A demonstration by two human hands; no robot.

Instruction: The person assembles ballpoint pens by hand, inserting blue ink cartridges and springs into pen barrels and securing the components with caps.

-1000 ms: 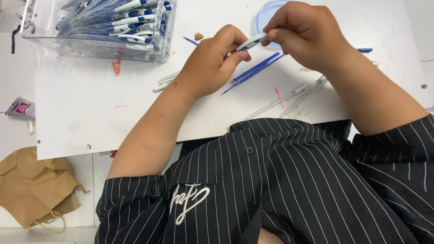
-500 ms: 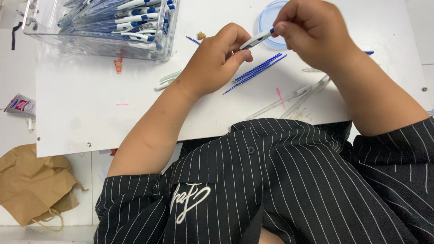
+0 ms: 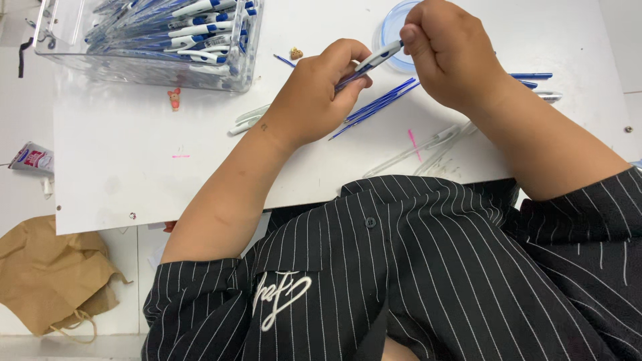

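On the table [image 3: 120, 180], the clear box [image 3: 247, 60] full of pens stands at the far left, and a round lid [image 3: 391, 27] lies at the far edge, behind the right hand [image 3: 455, 57]. The left hand [image 3: 317, 100] and right hand hold one pen [image 3: 371, 60] between them above loose refills [image 3: 381, 103], with empty barrels [image 3: 421, 147] nearer the body, right of centre. A paper bag [image 3: 47, 274] lies on the floor, below the table's left corner.

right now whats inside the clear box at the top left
The clear box holds a pile of blue-and-white pens, lying lengthwise. Its far end is cut off by the frame, and pens lower in the pile are covered.
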